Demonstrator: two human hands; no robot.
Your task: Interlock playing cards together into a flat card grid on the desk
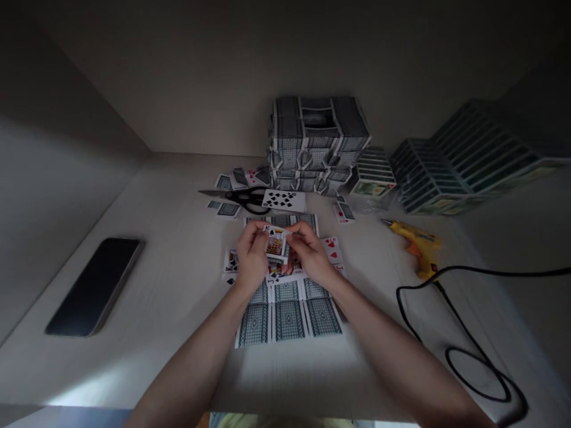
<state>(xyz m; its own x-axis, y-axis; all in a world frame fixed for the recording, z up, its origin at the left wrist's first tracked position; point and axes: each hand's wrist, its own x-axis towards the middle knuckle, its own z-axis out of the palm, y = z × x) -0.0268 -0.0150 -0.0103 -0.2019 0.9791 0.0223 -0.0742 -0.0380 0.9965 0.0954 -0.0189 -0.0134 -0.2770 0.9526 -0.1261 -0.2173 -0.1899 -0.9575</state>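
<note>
Between my two hands is a king of spades playing card (276, 242), face up, with a folded edge showing its patterned back. My left hand (253, 252) pinches its left side, thumb on the face. On the right side, my right hand (310, 249) pinches it the same way. Under my hands lies an arrangement of playing cards (289, 321), patterned backs up in front. A jack (285, 277) lies face up in its middle, and a five of hearts (331, 249) shows beside my right hand. Parts of this arrangement are hidden by my hands.
Behind stands a box-like structure built of cards (319, 142). Black-handled scissors (241, 197) lie partly under a ten of spades (284, 200), near cut card pieces. A phone (94, 286) is at left. Right are a yellow glue gun (417, 244), its cord (450, 270) and stacked card boxes (428, 172).
</note>
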